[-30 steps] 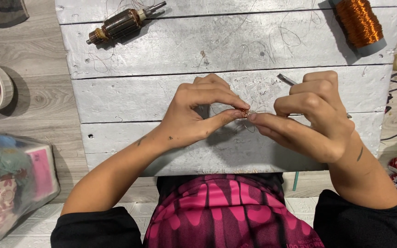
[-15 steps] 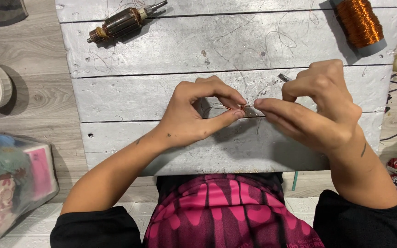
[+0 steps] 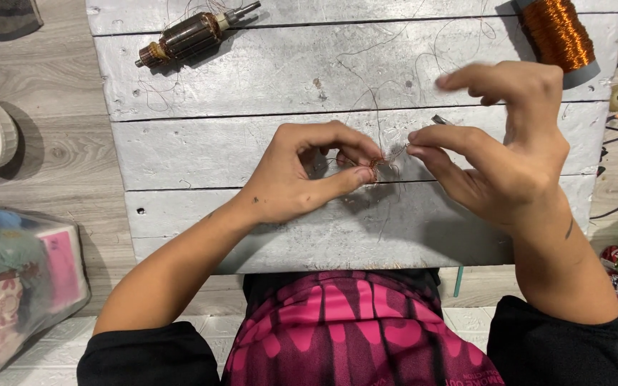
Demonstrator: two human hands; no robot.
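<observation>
Pinch the small copper coil (image 3: 373, 164) firmly with left hand (image 3: 302, 171) fingers above mid-desk (image 3: 252, 150), draw the fine wire (image 3: 397, 151) gently taut between right hand (image 3: 509, 157) thumb and forefinger, avoiding snaps or kinks.

A single head-worn camera looks almost straight down from close above onto the grey plank table (image 3: 202, 150), whose near edge meets the wearer's pink-and-black lap at the bottom. The table fills most of the frame; left of it lies wooden floor, and right of it what seems more floor, cut off by the frame edge.
</observation>
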